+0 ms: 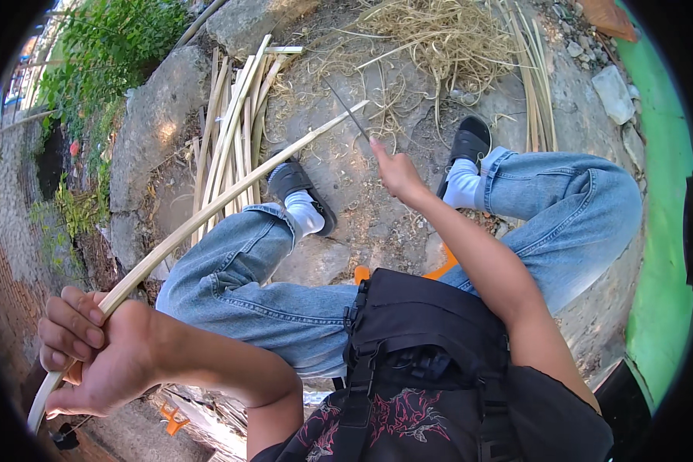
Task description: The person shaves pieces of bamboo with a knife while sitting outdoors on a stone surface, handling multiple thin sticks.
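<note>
left hand point(92, 354): closed fist, fingers point(73, 327) wrapped round the near end of a long pale split bamboo strip point(208, 208); a short stub of the strip sticks out below the fist.
left arm: bare forearm comes in from the lower edge, elbow bent, fist held out wide past the left knee.
bamboo strip: runs from the left fist up and away across the left knee, far tip ends just short of the right hand, slight bow along its length.
right hand point(396, 173): closed on the handle of a thin dark-bladed knife point(346, 110); handle itself hidden in the grip, so exact finger spread not readable.
knife: blade points away from the right hand, up-left, its tip above the strip's far tip; contact with the strip can't be confirmed.
right arm: bare, stretched forward, nearly straight, between the two knees.
legs: light blue denim jeans point(231, 269), white socks, black slide sandals point(289, 181); left foot just left of the right hand, right foot just right of it.
stack of pale cut bamboo slats point(235, 115): lies on the ground beyond the left knee, under the strip's mid-span.
heap of dry straw-coloured bamboo shavings point(439, 38): on the ground well beyond the right hand.
ground: rough grey stone slabs point(162, 115).
black chest bag with straps point(423, 323): against the torso, between both forearms.
</note>
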Tool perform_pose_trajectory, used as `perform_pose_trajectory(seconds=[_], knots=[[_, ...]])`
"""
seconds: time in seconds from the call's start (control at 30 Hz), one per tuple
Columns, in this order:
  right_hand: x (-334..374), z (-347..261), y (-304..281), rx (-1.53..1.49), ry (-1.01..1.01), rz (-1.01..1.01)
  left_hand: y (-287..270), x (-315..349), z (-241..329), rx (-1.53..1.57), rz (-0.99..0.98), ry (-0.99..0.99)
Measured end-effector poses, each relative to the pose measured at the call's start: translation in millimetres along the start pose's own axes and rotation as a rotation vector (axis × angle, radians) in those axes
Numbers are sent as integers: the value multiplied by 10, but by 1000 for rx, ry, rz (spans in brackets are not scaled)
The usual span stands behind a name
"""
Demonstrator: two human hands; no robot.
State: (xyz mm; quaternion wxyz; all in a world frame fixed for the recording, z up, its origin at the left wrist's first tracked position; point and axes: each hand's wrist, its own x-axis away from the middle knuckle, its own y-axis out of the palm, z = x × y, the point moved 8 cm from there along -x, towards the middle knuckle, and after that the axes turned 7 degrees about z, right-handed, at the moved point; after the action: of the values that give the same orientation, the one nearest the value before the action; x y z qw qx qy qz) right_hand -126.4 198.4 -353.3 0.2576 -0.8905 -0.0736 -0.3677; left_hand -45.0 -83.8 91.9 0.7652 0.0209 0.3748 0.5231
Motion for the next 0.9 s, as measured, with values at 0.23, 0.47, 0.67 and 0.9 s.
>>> perform_pose_trajectory(seconds=[0.23,0.47,0.67,0.9], knots=[[922,-896,-5,-133,-321,-264,10,23,64,-216,40,92],[1798,-1386,11,-23,-715,-381,3,49,120,-277,110,171],[654,-248,173,149,-267,-184,-73,-23,22,-246,146,142],[993,-604,223,40,-464,-250,-126,-110,34,-240,83,125]])
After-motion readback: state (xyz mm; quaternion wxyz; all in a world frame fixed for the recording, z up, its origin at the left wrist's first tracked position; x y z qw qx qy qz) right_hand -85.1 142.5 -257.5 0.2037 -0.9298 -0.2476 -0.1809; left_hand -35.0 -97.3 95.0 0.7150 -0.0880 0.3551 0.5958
